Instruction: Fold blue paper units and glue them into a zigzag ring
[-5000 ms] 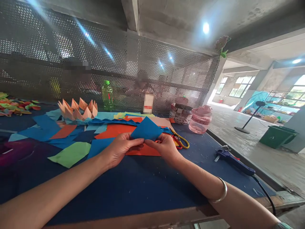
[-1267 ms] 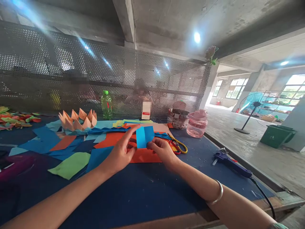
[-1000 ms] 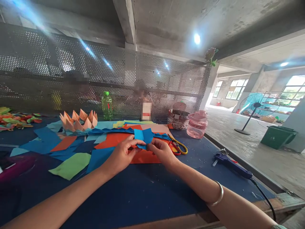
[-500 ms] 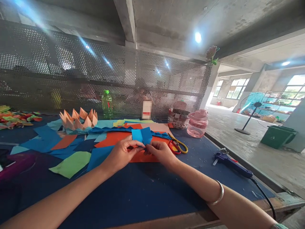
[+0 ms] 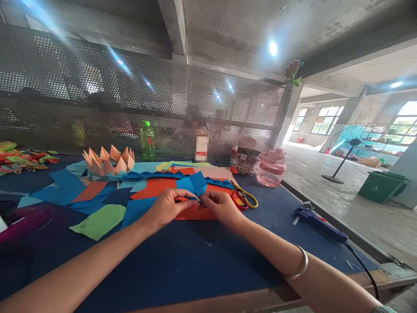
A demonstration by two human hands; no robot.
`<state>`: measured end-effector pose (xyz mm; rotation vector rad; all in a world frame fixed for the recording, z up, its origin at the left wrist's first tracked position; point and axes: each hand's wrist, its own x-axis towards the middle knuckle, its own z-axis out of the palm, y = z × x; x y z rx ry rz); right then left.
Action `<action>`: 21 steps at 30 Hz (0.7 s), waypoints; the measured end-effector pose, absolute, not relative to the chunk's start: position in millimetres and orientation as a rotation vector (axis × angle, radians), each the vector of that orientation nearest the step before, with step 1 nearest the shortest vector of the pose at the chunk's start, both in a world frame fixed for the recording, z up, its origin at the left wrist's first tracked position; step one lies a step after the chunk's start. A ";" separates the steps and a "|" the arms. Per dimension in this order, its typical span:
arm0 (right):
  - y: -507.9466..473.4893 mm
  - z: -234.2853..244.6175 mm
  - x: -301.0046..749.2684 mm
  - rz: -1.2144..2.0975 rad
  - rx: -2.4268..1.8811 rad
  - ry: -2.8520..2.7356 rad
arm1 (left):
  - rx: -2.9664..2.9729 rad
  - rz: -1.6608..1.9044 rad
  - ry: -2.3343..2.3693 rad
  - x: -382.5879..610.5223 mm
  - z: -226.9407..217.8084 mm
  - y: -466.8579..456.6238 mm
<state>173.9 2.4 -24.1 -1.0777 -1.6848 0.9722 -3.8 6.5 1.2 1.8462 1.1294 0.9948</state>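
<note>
Grip closed: left hand and right hand pinch folded blue paper at its base.

The blue paper refolded, wider and lower

Since the first picture, the blue paper has gone from a single upright diamond to a wider folded shape with corners pointing up and to the sides. The left hand, open with fingers raised a moment ago, has closed in, and it now meets the right hand at the paper's lower edge. The head view has tilted up, showing more ceiling.
</note>
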 end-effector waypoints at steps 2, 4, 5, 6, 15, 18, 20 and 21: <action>0.6 -22.1 173.5 0.965 -1.071 -1.704 | 1.775 1.011 1.143 -3.5 2.8 4.9; -1.1 -20.3 172.8 0.961 -1.077 -1.717 | 1.724 1.023 1.146 -3.3 2.5 4.7; -1.7 -19.6 172.5 0.964 -1.081 -1.719 | 1.707 1.032 1.137 -3.2 1.7 5.3; -2.1 -19.3 172.2 0.968 -1.083 -1.717 | 1.690 1.053 1.116 -3.0 0.5 6.2; -0.7 -21.9 172.3 0.949 -1.095 -1.734 | 1.386 1.239 0.963 -3.6 -8.2 14.0; -1.6 -21.2 172.7 0.942 -1.103 -1.730 | 1.353 1.064 0.901 -4.1 -8.1 13.7; -2.2 -20.9 172.5 0.951 -1.081 -1.730 | 1.304 1.026 0.906 -3.4 -8.1 12.8; -2.4 -20.8 172.2 0.957 -1.070 -1.728 | 1.283 1.024 0.918 -2.8 -8.2 12.3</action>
